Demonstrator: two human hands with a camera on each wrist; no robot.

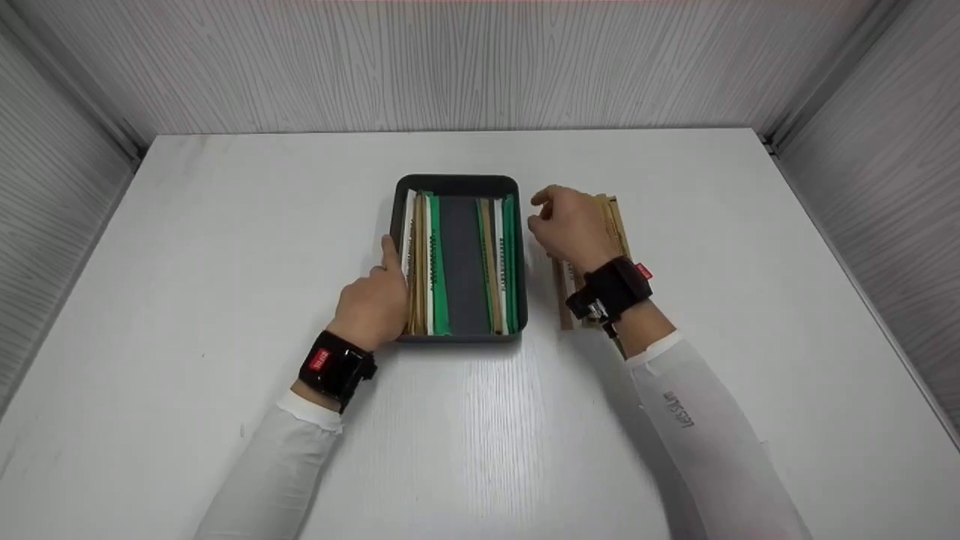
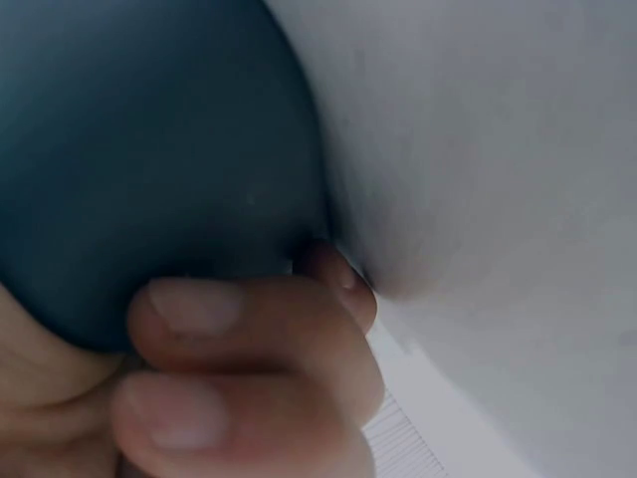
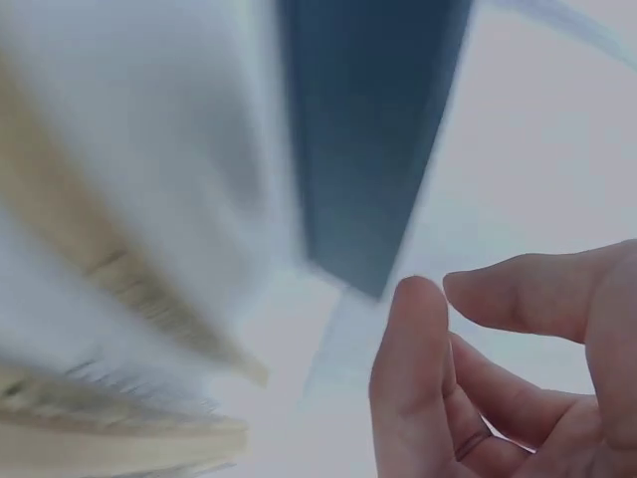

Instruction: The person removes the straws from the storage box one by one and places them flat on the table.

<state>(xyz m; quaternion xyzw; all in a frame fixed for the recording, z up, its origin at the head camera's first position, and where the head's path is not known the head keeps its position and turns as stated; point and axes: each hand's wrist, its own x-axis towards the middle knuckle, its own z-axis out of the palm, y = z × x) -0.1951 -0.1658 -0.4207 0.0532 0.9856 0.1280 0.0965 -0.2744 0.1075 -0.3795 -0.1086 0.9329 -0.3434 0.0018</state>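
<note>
A dark grey rectangular tray [image 1: 459,339] holds slim paper stick packets in green, white and brown. One group [image 1: 425,262] stands along its left wall, another [image 1: 499,266] along its right wall. My left hand [image 1: 373,306] holds the tray's left side near the front corner, index finger pointing along the edge; in the left wrist view other fingers [image 2: 249,339] curl beside the dark wall. Just right of the tray is my right hand [image 1: 571,227], thumb and index tips close together with nothing between them. Beneath it lies a pile of brown and white packets [image 1: 615,217], partly hidden by hand and wrist.
Everything stands on a white table [image 1: 262,195]. Pale wood-grain panels [image 1: 450,67] rise behind it and at both sides. In the right wrist view, loose packets [image 3: 109,269] lie blurred at the left, and the tray wall [image 3: 368,149] shows at the top.
</note>
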